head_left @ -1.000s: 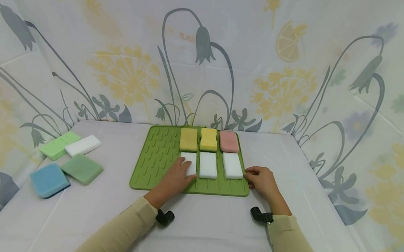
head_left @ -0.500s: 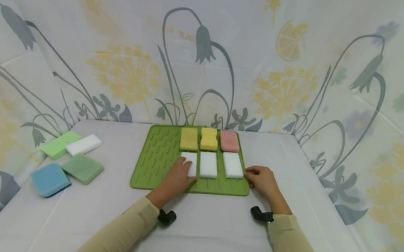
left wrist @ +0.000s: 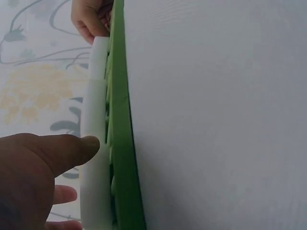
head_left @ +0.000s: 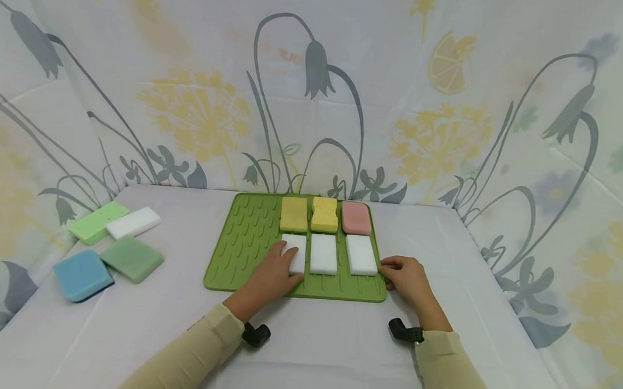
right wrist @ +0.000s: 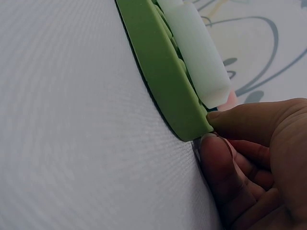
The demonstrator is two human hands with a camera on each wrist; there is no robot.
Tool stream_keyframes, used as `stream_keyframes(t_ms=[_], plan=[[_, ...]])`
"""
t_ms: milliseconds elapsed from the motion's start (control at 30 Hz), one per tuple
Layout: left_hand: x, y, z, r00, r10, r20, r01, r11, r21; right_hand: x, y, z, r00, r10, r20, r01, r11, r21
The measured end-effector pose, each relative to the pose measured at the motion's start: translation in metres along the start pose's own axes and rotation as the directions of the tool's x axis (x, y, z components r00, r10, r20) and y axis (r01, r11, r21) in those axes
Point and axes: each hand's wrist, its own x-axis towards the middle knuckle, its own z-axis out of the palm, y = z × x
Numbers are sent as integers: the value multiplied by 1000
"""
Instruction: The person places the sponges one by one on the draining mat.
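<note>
A white table (head_left: 331, 355) bears a green mat (head_left: 248, 244) along its far side. The right hand (head_left: 408, 282) pinches the mat's right rim between thumb and finger, beside the right white block (head_left: 361, 254). The left hand (head_left: 270, 274), fingers extended, touches the left white block (head_left: 299, 263). The middle white block (head_left: 323, 254) lies between; behind are the tan block (head_left: 293, 214), yellow block (head_left: 324, 214) and pink block (head_left: 356, 218).

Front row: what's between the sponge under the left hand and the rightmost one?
One white sponge, lying on the mat, with green showing on both sides. Seen in the head view.
</note>
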Motion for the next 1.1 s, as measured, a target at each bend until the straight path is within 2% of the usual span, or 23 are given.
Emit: stream_keyframes(t_ms=[300, 533, 800, 1100], plan=[[-1, -14, -13, 998, -54, 25, 55, 998, -41, -1, -1, -1, 1000, 6, 1, -6, 1000, -12], [-1, -31, -22, 997, -82, 2, 82, 996, -35, 0, -1, 0, 1000, 6, 0, -6, 1000, -11], [-1, -50, -40, 989, -147, 1, 147, 987, -66, 1, 2, 1, 1000, 0, -2, 0, 1000, -6], [-1, -67, -63, 978, -207, 4, 207, 978, 6, 2, 3, 2, 1000, 1, -3, -1, 1000, -17]])
